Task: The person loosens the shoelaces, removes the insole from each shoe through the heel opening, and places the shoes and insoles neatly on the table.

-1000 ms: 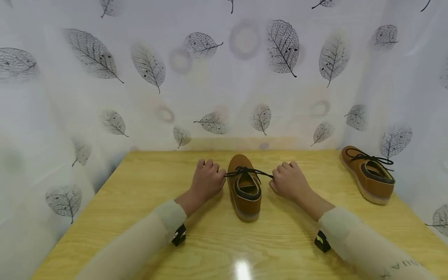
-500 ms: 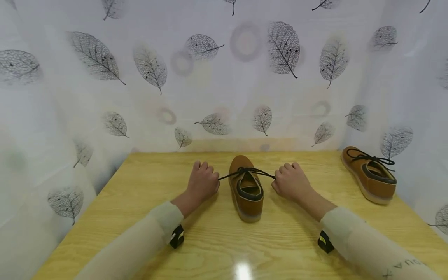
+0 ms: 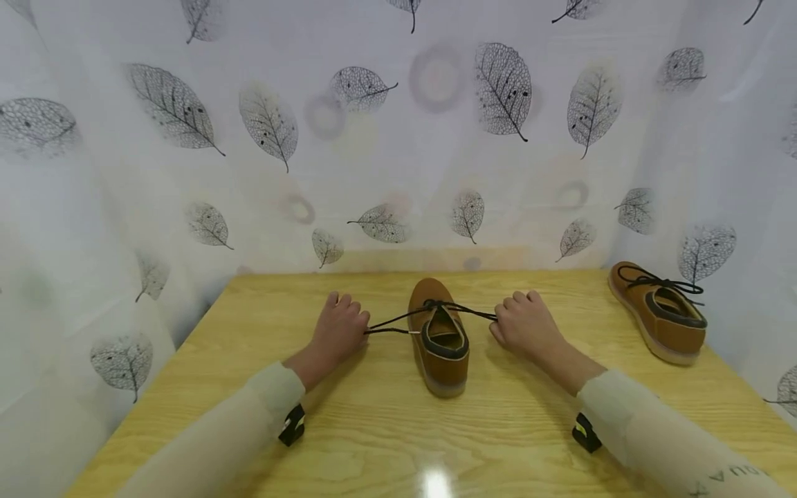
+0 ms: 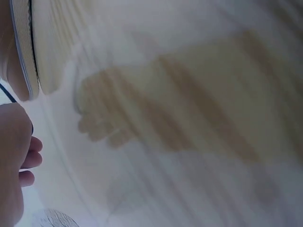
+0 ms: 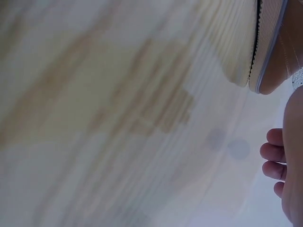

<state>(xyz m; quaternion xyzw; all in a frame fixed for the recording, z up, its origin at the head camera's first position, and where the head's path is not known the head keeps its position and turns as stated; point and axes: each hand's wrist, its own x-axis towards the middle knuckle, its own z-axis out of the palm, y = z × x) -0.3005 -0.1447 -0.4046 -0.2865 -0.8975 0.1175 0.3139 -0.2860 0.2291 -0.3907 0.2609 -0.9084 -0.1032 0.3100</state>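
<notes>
A brown shoe [image 3: 448, 370] with a dark collar sits upright on the table, toe pointing away. Black shoelaces [image 3: 429, 304] cross at its throat and stretch out to both sides. My left hand [image 3: 337, 326], fingers curled, grips the lace to the left; one lace end with a pale tip [image 3: 411, 333] reaches back to the shoe's side. To the right, my right hand [image 3: 528, 324] holds the lace strands in curled fingers. Each wrist view shows part of the shoe's sole [image 4: 28, 52] [image 5: 265, 47] beside the curled fingers; what the fingertips pinch is hidden there.
A matching brown shoe [image 3: 666, 321] with its black laces tied in a bow stands at the right edge of the wooden table [image 3: 373, 436]. A white curtain [image 3: 398, 159] printed with leaves hangs behind and along the sides.
My left hand has moved left, away from the shoe, drawing the lace out; its pale tip now shows. My right hand has shifted slightly right. The shoe has stayed nearly in place.
</notes>
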